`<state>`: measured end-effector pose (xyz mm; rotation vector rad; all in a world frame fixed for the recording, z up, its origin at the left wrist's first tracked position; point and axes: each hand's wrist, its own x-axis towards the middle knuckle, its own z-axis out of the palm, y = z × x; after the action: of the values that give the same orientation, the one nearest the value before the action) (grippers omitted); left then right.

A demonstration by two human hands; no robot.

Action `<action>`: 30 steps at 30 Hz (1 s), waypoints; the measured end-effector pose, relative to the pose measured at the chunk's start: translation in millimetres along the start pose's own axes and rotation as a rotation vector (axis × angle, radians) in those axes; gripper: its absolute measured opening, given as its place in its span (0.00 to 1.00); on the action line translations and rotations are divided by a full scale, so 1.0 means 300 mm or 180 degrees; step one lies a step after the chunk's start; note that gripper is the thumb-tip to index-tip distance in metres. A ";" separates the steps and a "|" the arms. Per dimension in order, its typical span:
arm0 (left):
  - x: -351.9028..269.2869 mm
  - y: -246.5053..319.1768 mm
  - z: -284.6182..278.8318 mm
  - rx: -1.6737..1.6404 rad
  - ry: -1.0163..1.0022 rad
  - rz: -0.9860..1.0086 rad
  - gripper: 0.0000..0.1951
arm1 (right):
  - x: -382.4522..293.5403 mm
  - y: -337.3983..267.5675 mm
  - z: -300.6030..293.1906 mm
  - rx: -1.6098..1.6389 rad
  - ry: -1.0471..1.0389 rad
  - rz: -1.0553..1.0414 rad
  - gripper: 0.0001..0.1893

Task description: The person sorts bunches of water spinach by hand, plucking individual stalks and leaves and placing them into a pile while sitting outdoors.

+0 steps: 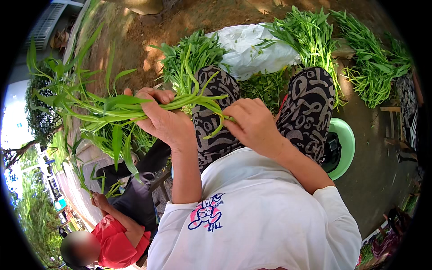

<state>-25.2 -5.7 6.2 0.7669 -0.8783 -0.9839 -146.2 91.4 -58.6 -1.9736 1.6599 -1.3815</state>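
Observation:
My left hand (165, 118) is closed around a bunch of long green leafy stems (118, 109), which look like water spinach. Their leafy tops spread out to the left and the cut stem ends point right. With thumb and fingers, my right hand (253, 125) pinches stem ends at the right of that bunch, above my lap. Beyond my knees, a leafy bundle (199, 54) rests left of a white plastic sack (253, 47), and another bundle (310, 40) lies at its right. Loose greens (265, 86) lie on the ground between my knees.
More bundles (371, 64) lie at the far right. A light green plastic basin (347, 148) with a dark object inside stands beside my right knee. At the lower left a person in a red shirt (118, 241) holds similar stems. Greens (111, 138) lie beneath my held bunch.

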 end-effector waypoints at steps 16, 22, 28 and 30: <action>0.000 -0.001 0.007 -0.0107 0.0005 -0.0096 0.19 | 0.000 0.016 0.042 -0.0633 0.0119 -0.0560 0.05; 0.045 -0.006 -0.030 -0.0196 0.0183 -0.0135 0.17 | -0.023 0.017 0.025 -0.0385 0.0359 -0.0677 0.09; 0.072 0.001 -0.052 -0.0278 0.0244 -0.0128 0.16 | -0.032 0.013 0.012 -0.0275 0.0536 -0.0735 0.11; 0.081 -0.006 -0.066 -0.0317 0.0214 -0.0135 0.16 | -0.039 0.015 0.005 -0.0212 0.0572 -0.0758 0.12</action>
<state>-1.3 -25.8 2.2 0.7321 -0.7521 -1.0259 -147.0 99.5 -68.4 -2.2026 1.6032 -1.6504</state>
